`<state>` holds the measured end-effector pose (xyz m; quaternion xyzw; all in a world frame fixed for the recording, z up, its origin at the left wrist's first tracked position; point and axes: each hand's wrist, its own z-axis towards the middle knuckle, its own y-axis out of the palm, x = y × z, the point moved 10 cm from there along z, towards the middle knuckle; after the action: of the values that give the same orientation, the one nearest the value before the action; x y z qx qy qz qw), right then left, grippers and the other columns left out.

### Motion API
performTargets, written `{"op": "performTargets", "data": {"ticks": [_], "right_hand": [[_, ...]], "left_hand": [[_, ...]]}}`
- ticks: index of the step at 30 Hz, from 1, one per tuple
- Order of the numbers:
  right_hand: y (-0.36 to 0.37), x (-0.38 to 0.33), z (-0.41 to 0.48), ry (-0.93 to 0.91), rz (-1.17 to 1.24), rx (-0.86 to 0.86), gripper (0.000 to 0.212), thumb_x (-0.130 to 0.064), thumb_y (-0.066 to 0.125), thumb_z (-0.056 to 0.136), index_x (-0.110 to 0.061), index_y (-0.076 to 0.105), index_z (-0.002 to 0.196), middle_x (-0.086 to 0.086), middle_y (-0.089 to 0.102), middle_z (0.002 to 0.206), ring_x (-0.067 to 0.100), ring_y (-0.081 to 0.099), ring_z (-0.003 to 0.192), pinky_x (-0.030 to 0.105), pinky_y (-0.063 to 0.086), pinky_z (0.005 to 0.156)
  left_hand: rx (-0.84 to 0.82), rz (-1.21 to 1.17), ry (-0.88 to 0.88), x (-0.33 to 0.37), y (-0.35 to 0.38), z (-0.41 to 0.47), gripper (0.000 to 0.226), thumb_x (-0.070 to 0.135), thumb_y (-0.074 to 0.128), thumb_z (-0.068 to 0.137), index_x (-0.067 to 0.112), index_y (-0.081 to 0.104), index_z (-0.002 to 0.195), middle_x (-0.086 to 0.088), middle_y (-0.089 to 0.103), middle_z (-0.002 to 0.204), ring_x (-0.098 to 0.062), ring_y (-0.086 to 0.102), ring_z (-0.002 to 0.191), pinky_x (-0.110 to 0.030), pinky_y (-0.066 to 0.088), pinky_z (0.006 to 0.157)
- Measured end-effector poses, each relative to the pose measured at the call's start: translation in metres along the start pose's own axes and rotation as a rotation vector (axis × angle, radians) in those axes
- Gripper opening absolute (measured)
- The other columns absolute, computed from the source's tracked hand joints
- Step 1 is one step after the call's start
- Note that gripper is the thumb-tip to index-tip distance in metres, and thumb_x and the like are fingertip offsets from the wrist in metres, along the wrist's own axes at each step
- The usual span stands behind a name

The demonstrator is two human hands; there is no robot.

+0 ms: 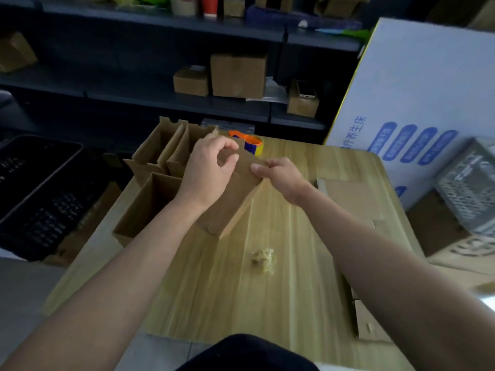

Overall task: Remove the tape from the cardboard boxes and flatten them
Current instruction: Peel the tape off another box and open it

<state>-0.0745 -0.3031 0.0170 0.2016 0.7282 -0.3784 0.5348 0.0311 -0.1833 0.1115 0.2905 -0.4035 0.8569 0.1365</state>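
Note:
A closed brown cardboard box point(231, 207) lies on the wooden table point(281, 303) in the middle of the view. My left hand point(209, 170) sits on its far top with fingers curled, thumb and forefinger pinching at the surface; whether tape is between them is too small to tell. My right hand point(278, 178) grips the box's far right corner, thumb on top. Several open boxes point(150, 199) stand at the table's left. A crumpled wad of removed tape point(263, 259) lies on the table nearer to me.
A tape dispenser point(251, 143) with an orange handle rests behind the box. Flattened cardboard point(351, 199) lies at the table's right. A large white printed carton point(417, 97) leans at the right, a black crate point(34, 194) sits left, and shelves point(171, 95) with small boxes stand behind.

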Motion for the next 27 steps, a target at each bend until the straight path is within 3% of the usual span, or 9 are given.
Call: {"op": "performTargets", "data": {"ticks": [3, 7, 10, 12, 16, 19, 22, 24, 27], "right_hand": [[-0.043, 0.015, -0.003, 0.068, 0.198, 0.162, 0.030, -0.025, 0.068, 0.084, 0.000, 0.067, 0.101, 0.007, 0.071, 0.095, 0.020, 0.066, 0.093, 0.033, 0.047, 0.092], [-0.085, 0.037, -0.016, 0.115, 0.391, 0.279, 0.011, -0.016, 0.063, 0.088, -0.009, 0.063, 0.080, -0.001, 0.065, 0.075, 0.015, 0.058, 0.075, 0.026, 0.045, 0.077], [-0.112, 0.063, -0.031, 0.184, 0.478, 0.380, 0.008, -0.016, 0.060, 0.090, -0.011, 0.060, 0.084, 0.001, 0.060, 0.083, 0.016, 0.054, 0.081, 0.030, 0.043, 0.080], [-0.124, 0.078, -0.042, 0.227, 0.542, 0.429, 0.006, -0.015, 0.060, 0.090, -0.010, 0.062, 0.087, 0.002, 0.062, 0.088, 0.016, 0.056, 0.085, 0.033, 0.044, 0.088], [-0.146, 0.105, -0.065, 0.283, 0.569, 0.495, 0.012, -0.014, 0.060, 0.090, -0.006, 0.063, 0.098, 0.003, 0.064, 0.094, 0.018, 0.057, 0.091, 0.036, 0.043, 0.099], [-0.176, 0.117, -0.085, 0.315, 0.292, 0.579, 0.024, -0.019, 0.062, 0.089, -0.006, 0.060, 0.109, 0.007, 0.059, 0.107, 0.021, 0.055, 0.103, 0.040, 0.045, 0.097], [-0.203, 0.108, -0.100, 0.263, -0.284, 0.581, 0.066, -0.031, 0.070, 0.082, -0.017, 0.038, 0.138, 0.004, 0.037, 0.140, 0.023, 0.035, 0.129, 0.040, 0.036, 0.102], [-0.195, 0.101, -0.097, 0.179, -0.537, 0.430, 0.091, -0.038, 0.075, 0.075, -0.022, 0.023, 0.147, 0.002, 0.020, 0.152, 0.024, 0.013, 0.141, 0.045, 0.018, 0.113], [-0.183, 0.125, -0.100, 0.253, -0.778, 0.166, 0.118, -0.048, 0.080, 0.064, -0.026, 0.003, 0.152, -0.004, 0.001, 0.159, 0.022, -0.014, 0.144, 0.045, -0.007, 0.114]], "left_hand": [[-0.022, -0.018, 0.035, 0.009, 0.008, 0.007, 0.019, 0.022, 0.063, 0.088, 0.014, 0.062, 0.105, 0.002, 0.056, 0.108, -0.014, 0.051, 0.107, -0.005, 0.030, 0.087], [-0.260, -0.019, 0.004, 0.009, 0.049, 0.007, 0.060, 0.050, 0.070, 0.076, 0.019, 0.051, 0.124, -0.001, 0.041, 0.133, -0.018, 0.035, 0.126, -0.036, 0.030, 0.108], [-0.524, 0.051, -0.057, 0.008, 0.092, -0.003, 0.100, 0.067, 0.071, 0.061, 0.027, 0.029, 0.142, 0.004, 0.017, 0.148, -0.022, 0.017, 0.137, -0.047, 0.022, 0.114], [-0.635, 0.051, -0.054, 0.012, 0.118, -0.009, 0.111, 0.065, 0.075, 0.058, 0.031, 0.018, 0.146, 0.006, 0.011, 0.149, -0.021, 0.013, 0.138, -0.047, 0.022, 0.113], [-0.683, 0.035, -0.003, 0.027, 0.157, -0.012, 0.104, 0.049, 0.078, 0.064, 0.029, 0.018, 0.146, 0.004, 0.019, 0.144, -0.022, 0.020, 0.133, -0.041, 0.028, 0.107], [-0.688, 0.044, 0.048, 0.042, 0.187, -0.013, 0.103, 0.047, 0.079, 0.063, 0.024, 0.022, 0.145, -0.001, 0.024, 0.143, -0.025, 0.024, 0.130, -0.038, 0.030, 0.105], [-0.751, 0.044, 0.076, 0.057, 0.226, -0.026, 0.107, 0.048, 0.080, 0.061, 0.021, 0.021, 0.145, -0.001, 0.024, 0.144, -0.025, 0.025, 0.130, -0.039, 0.029, 0.106], [-0.804, -0.003, 0.059, 0.062, 0.248, -0.037, 0.109, 0.048, 0.081, 0.060, 0.021, 0.020, 0.145, -0.001, 0.024, 0.145, -0.024, 0.024, 0.132, -0.040, 0.029, 0.108], [-0.911, -0.070, 0.052, 0.073, 0.280, -0.057, 0.111, 0.048, 0.082, 0.058, 0.022, 0.018, 0.145, 0.001, 0.022, 0.146, -0.023, 0.023, 0.134, -0.043, 0.030, 0.110]]}}
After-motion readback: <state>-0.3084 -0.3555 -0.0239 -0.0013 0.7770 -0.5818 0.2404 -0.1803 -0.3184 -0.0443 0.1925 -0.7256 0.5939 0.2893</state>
